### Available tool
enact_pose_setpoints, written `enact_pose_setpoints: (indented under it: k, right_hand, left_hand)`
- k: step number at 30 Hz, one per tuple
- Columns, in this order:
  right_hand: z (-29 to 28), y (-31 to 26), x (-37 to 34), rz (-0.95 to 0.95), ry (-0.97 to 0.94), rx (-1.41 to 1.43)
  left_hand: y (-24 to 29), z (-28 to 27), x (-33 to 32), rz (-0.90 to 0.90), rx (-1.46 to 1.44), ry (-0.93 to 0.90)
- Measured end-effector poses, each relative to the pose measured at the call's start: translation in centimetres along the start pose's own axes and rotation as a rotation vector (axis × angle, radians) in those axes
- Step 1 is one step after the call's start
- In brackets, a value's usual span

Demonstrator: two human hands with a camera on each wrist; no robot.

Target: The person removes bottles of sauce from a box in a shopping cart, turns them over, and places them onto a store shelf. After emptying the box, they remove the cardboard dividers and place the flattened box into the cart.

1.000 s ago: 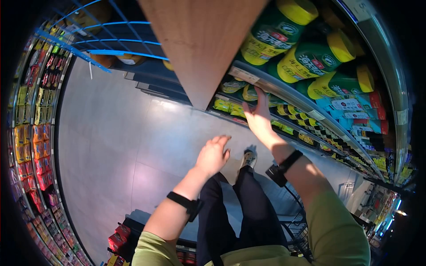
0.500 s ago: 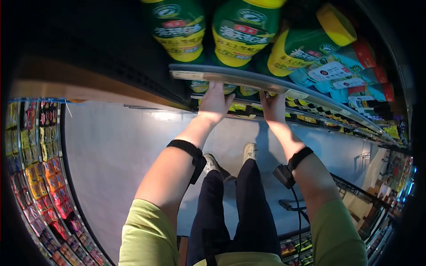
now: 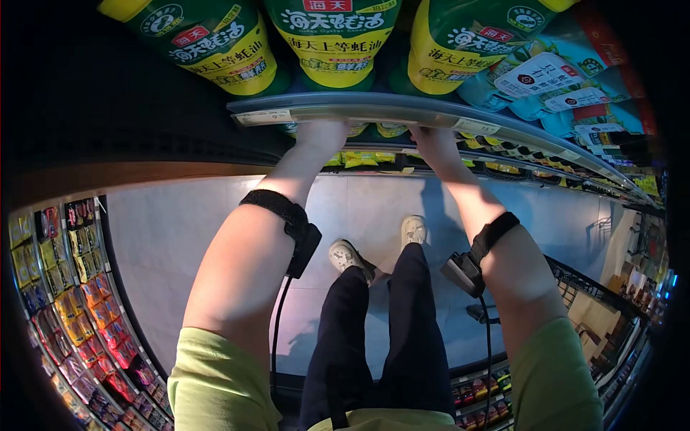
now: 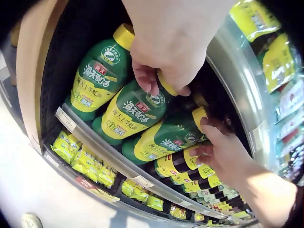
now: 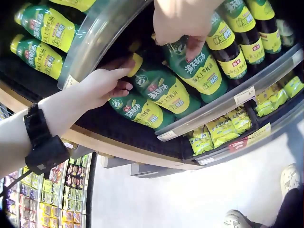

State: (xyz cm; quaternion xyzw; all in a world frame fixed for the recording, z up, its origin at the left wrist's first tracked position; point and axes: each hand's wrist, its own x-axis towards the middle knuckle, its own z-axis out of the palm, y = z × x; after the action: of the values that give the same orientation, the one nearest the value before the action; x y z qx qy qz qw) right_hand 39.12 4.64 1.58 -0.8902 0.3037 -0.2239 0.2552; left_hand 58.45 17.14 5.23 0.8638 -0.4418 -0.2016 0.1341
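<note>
On a shelf under an upper shelf's edge, three green-and-yellow oyster sauce bottles with yellow caps stand side by side. My left hand (image 4: 166, 45) curls its fingers and thumb round the cap of the middle oyster sauce bottle (image 4: 134, 113). The left oyster sauce bottle (image 4: 97, 78) stands beside it, untouched. My right hand (image 5: 183, 21) holds the top of the right oyster sauce bottle (image 5: 202, 73) between thumb and fingers. In the head view, the shelf edge (image 3: 359, 113) hides the fingers of both hands.
Larger-looking oyster sauce bottles (image 3: 330, 43) and turquoise packs (image 3: 543, 79) fill the upper shelf. Dark sauce bottles (image 5: 232, 50) stand right of the green ones. Yellow packets (image 4: 85, 164) lie on the shelf below. A wooden end panel (image 4: 35, 61) borders the left side.
My left hand has moved from over the floor to the shelf, onto the middle bottle. Both hands have reached deeper under the shelf edge. The head view has turned to face the shelf.
</note>
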Motion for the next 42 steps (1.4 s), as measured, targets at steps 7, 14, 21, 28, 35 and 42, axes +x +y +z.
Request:
enact_pose_setpoints:
  k: [7, 14, 21, 28, 35, 42]
  right_hand:
    - [0.7, 1.1, 0.0, 0.122, -0.071, 0.008]
    - [0.3, -0.7, -0.2, 0.049, 0.091, 0.019]
    - [-0.3, -3.2, -0.8, 0.188, -0.018, 0.122]
    - [-2.9, -8.9, -8.5, 0.293, 0.128, 0.347]
    - [-6.4, -5.6, -26.4, 0.445, -0.761, 0.148]
    - [-16.6, -3.0, -37.0, 0.560, -0.753, 0.061]
  left_hand:
    - [0.1, -1.5, -0.6, 0.117, 0.119, -0.050]
    - [0.5, -1.9, -0.9, 0.102, 0.093, -0.034]
    - [0.5, -1.8, -2.4, 0.141, -0.237, -0.118]
    - [2.0, 1.8, -10.9, 0.202, -0.456, 0.250]
    - [-3.1, 10.0, -26.3, -0.022, -0.347, -0.108]
    - [-11.9, 12.0, -44.5, -0.533, -0.042, -0.515]
